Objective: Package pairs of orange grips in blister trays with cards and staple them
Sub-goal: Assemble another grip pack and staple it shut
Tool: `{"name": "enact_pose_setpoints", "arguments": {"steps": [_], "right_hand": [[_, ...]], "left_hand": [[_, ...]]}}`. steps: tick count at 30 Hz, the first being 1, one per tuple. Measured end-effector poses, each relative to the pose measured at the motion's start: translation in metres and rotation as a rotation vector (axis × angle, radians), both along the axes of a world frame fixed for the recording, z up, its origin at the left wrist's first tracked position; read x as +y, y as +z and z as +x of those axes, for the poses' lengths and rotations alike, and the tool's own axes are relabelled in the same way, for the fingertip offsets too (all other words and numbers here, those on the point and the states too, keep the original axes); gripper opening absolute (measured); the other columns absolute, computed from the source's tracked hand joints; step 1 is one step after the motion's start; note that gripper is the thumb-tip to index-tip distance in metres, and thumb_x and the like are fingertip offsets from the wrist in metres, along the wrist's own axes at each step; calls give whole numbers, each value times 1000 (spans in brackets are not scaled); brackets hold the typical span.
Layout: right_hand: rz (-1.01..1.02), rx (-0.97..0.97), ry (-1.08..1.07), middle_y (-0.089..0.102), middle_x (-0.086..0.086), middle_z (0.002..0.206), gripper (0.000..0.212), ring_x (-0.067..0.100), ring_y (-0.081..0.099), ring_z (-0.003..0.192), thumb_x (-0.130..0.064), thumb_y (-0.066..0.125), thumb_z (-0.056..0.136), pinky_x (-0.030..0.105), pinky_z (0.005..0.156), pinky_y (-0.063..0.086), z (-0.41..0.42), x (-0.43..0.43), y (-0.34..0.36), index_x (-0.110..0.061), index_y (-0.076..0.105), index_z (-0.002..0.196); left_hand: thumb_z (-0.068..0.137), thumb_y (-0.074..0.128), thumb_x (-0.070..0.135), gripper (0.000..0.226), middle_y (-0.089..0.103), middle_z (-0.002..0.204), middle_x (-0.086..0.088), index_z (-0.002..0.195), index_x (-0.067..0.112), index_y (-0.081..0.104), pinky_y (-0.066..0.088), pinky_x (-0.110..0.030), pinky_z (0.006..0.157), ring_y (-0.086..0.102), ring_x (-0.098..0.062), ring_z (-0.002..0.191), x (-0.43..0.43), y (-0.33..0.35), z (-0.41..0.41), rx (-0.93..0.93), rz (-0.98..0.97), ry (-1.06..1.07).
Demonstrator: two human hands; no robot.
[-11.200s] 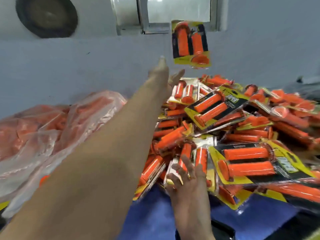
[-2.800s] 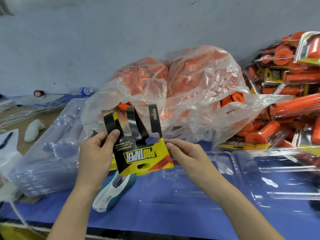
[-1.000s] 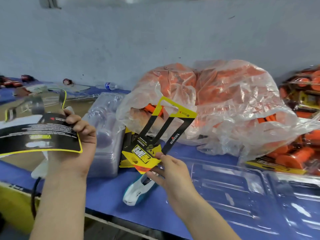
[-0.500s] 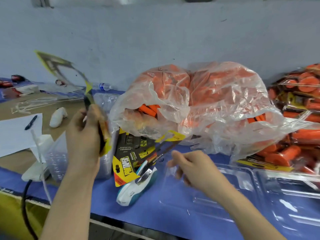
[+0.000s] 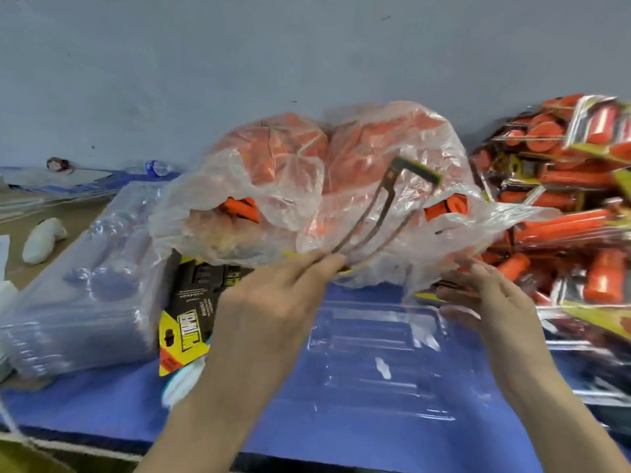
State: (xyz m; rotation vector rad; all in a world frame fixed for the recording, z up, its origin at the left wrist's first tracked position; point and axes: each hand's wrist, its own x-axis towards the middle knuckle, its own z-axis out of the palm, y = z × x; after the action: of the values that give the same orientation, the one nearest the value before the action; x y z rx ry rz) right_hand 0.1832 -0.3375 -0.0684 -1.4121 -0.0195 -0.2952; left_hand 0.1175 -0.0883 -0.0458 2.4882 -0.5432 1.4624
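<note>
My left hand (image 5: 273, 302) pinches a black and yellow card (image 5: 386, 213) by its lower edge. The card is seen nearly edge-on, and its cut strips rise in front of the plastic bag of loose orange grips (image 5: 327, 172). An open clear blister tray (image 5: 375, 356) lies on the blue mat below both hands. My right hand (image 5: 485, 295) hovers at the tray's far right corner with fingers relaxed, next to the bag's edge, holding nothing I can see. A stack of cards (image 5: 191, 302) lies left of my left hand.
A tall stack of clear blister trays (image 5: 85, 288) stands at the left. A white and teal stapler (image 5: 184, 373) peeks out under the card stack. Finished packs of orange grips (image 5: 573, 199) are piled at the right. A wall runs close behind.
My left hand has carried its card from the raised left side to the centre, above the open tray. My right hand moved right along the tray; its earlier card lies on the stack.
</note>
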Motion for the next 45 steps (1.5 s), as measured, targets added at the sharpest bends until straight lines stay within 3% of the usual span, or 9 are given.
{"name": "enact_pose_setpoints", "arguments": {"steps": [5,9,11,16,20,24,28,38,45], "right_hand": [[-628,-218,-243,70,-11,105,27,0,61,93,-16,50,98,13,76,42,-1,-16,-15,-31,65,115],[-1063,-327,-228,67,4,106,26,31,61,96,-7,58,93,48,86,47,1,-16,-24,-15,69,115],[-1151,-334,-186,67,3,106,23,31,60,94,-11,58,93,49,85,47,2,-17,-25,-16,71,111],[-1258,-339,-176,68,1,107,20,29,59,97,-11,64,91,46,91,45,2,-16,-32,-18,72,107],[-1338,-338,-179,69,1,104,18,29,62,99,-14,67,88,53,98,44,1,-15,-35,-18,72,105],[-1401,-256,-143,68,-4,113,21,27,60,108,-24,58,94,51,113,30,0,-13,-37,-27,69,113],[-1405,-227,-138,68,-6,114,21,27,60,110,-26,60,93,49,112,29,-1,-11,-35,-28,69,112],[-1418,-212,-128,69,-4,108,13,26,63,104,-23,67,89,52,111,32,0,-12,-38,-26,71,102],[-1433,-185,-105,67,-7,107,12,22,63,102,-21,65,90,50,112,32,-1,-13,-35,-27,72,99]], "left_hand": [[66,77,9,42,73,110,-3,104,26,77,55,-28,68,72,-20,84,-10,-54,-7,233,263,-12],[71,68,14,29,74,103,1,94,28,77,58,-27,69,72,-18,83,-14,-64,-6,372,331,-111],[79,57,24,26,73,106,2,96,29,76,57,-27,73,70,-18,86,-12,-65,-8,437,359,-118],[90,53,43,26,69,113,5,98,31,74,44,-28,83,66,-16,96,-6,-67,-13,513,322,-143],[95,44,45,37,63,127,5,113,27,71,43,-31,94,62,-17,111,-8,-65,-15,597,136,-74],[90,6,66,69,26,157,17,147,40,36,20,-20,113,26,-4,143,-7,-69,-10,777,50,56],[85,-8,70,74,14,157,24,151,46,16,2,-7,107,8,6,143,-4,-74,-5,814,56,48],[91,6,67,63,10,157,27,149,46,20,19,-14,109,9,7,142,-1,-80,-1,873,-10,56],[94,3,63,70,25,157,15,152,33,27,8,-26,120,19,-6,144,0,-74,12,854,2,171]]}}
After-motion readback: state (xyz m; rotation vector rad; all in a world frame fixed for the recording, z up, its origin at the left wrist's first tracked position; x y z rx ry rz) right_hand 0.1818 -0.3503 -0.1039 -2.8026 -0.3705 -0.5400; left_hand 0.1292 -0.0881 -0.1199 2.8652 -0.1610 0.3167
